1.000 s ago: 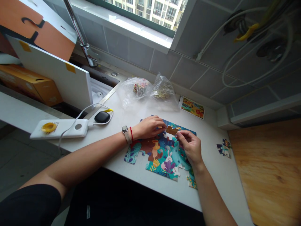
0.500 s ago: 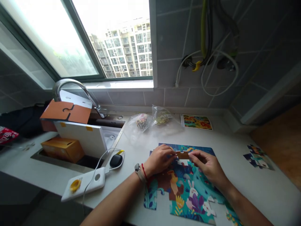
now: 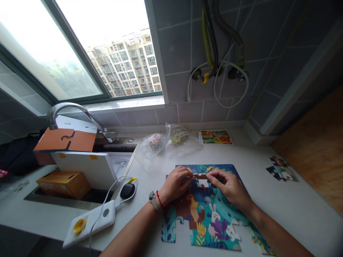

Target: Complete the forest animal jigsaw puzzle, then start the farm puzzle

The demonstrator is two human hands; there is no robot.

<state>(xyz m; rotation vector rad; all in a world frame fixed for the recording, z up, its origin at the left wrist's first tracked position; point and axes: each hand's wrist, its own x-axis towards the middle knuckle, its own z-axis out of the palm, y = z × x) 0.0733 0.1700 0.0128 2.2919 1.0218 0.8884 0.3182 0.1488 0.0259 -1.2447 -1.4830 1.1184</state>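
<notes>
Brown-faced puzzle section (image 3: pixel 200 176), held tilted over the twelve-o'clock part of the partly assembled puzzle (image 3: pixel 205 207). The left hand (image 3: pixel 177 184) grips its nine-o'clock end, fingertips pinched together; the right hand (image 3: pixel 230 187) grips its three-o'clock end, thumb and forefinger likewise nearly closed. Outward from the puzzle: picture card (image 3: pixel 216 137) at twelve o'clock, loose joined pieces (image 3: pixel 282 169) at two, white charging block (image 3: pixel 91 222) at nine, clear bags (image 3: pixel 175 138) at eleven.
</notes>
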